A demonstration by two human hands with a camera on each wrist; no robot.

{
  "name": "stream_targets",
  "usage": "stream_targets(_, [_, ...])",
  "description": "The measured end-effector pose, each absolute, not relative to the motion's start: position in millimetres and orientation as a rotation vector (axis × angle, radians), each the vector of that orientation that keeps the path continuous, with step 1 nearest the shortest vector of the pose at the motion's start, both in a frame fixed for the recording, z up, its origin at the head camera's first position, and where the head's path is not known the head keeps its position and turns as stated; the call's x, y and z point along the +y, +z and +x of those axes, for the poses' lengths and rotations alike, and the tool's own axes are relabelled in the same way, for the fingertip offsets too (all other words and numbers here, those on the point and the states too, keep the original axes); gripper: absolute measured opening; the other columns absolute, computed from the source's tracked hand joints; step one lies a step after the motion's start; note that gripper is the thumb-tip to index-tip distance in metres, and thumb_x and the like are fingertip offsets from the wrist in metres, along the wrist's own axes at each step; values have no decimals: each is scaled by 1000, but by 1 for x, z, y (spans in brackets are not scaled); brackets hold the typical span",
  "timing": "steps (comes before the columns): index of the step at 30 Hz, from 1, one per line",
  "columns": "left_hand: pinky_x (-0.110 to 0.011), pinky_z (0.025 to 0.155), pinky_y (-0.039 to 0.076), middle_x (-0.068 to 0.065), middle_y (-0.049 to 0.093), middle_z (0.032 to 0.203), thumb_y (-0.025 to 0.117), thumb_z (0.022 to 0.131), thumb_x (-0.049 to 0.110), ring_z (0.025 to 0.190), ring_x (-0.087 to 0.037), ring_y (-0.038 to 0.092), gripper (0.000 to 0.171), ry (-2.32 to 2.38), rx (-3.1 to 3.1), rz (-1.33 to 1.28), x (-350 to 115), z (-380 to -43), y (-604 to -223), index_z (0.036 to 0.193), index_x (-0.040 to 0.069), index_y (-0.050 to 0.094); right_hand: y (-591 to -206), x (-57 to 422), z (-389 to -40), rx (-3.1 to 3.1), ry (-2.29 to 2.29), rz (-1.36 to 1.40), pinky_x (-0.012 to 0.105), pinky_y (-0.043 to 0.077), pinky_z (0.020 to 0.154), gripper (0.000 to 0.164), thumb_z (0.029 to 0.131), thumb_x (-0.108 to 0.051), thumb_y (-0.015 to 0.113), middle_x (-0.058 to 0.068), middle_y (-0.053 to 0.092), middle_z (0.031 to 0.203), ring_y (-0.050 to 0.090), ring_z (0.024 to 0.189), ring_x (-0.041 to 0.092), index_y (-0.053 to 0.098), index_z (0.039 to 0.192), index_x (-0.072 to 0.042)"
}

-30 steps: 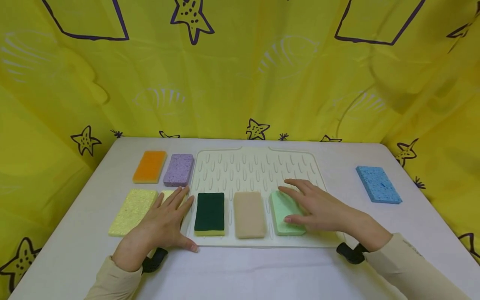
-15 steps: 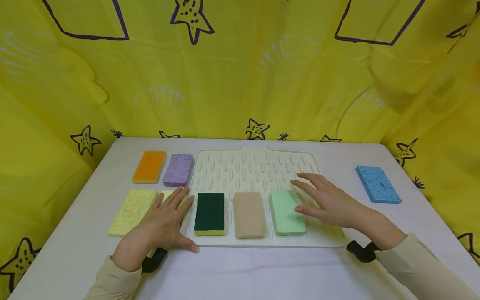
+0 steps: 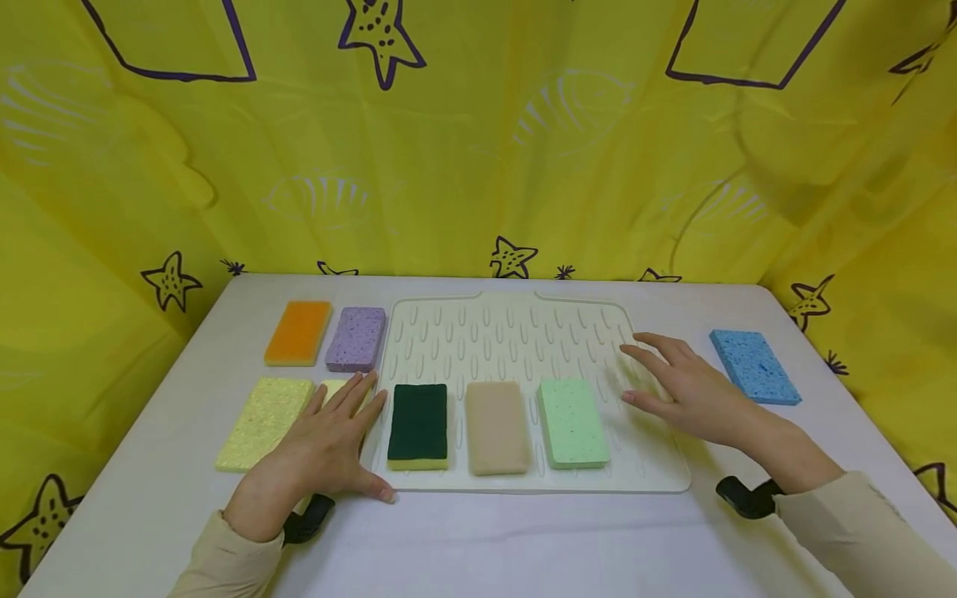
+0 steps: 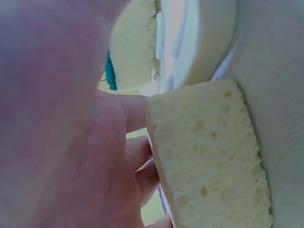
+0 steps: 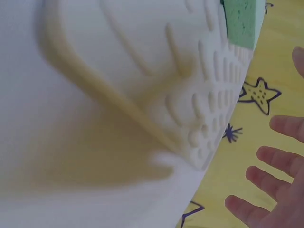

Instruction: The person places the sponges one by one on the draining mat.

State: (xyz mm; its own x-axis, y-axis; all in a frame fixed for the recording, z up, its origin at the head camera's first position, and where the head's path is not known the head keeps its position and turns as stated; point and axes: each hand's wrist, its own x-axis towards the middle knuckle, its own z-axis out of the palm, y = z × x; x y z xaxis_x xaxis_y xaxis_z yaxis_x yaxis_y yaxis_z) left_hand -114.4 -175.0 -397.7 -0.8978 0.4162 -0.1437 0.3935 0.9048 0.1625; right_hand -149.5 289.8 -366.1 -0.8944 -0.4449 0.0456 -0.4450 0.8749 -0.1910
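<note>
My left hand [image 3: 325, 440] lies with its fingers spread over a pale yellow sponge [image 3: 336, 387], at the left edge of a white ridged drying mat [image 3: 508, 332]. In the left wrist view, the fingers reach along the side of that porous sponge [image 4: 204, 156]. On the front part of the mat stand in a row a dark green and yellow scouring sponge [image 3: 417, 422], a beige sponge [image 3: 498, 428] and a mint green sponge [image 3: 572, 423]. My right hand [image 3: 691, 386], relaxed and holding nothing, hovers over the mat's right edge, apart from the mint sponge.
Left of the mat lie an orange sponge [image 3: 298, 332], a purple sponge [image 3: 356, 339] and a larger speckled yellow sponge [image 3: 262, 423]. A blue sponge [image 3: 755, 367] lies at the far right of the white table [image 3: 478, 548]. Behind hangs a yellow patterned curtain [image 3: 463, 166].
My right hand has moved off the mint green sponge, to the right and slightly back, uncovering it. The left hand has stayed in place, and the sponges have not visibly moved.
</note>
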Motion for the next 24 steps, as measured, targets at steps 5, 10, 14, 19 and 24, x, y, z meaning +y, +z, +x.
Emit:
stream_targets(5, [-69,118,13,-19,22,164,73,53,84,151,-39,21,132,197,2893,622,-175,-114,-398,151,5,38,-368,303,-151,-3007,291,663,72,36,99,64,95,-41,64,26,37,150,35,134,50,45,145,-5])
stream_targets(10, [-69,118,12,-19,21,164,73,53,84,151,-39,20,131,201,2889,616,-174,-114,-397,151,4,38,-369,315,-153,-3050,296,550,73,35,100,65,97,-41,61,29,34,150,32,134,53,44,145,-1])
stream_targets(14, [-69,118,14,-19,23,163,74,53,83,150,-40,22,130,204,2905,627,-174,-113,-397,150,4,40,-373,326,-156,-3079,291,465,75,35,99,67,98,-43,58,32,33,149,32,132,58,43,144,3])
stream_targets(19, [-69,117,16,-20,25,163,74,52,83,150,-40,24,130,203,2919,639,-174,-113,-397,149,3,41,-380,341,-161,-3083,274,381,75,34,98,67,100,-42,56,36,32,147,33,128,62,42,142,8])
stream_targets(24, [-69,117,16,-20,24,163,73,52,84,150,-40,24,130,192,2918,638,-175,-113,-397,150,4,41,-384,357,-163,-3043,263,349,73,34,97,63,100,-37,56,39,35,142,34,125,62,44,138,11])
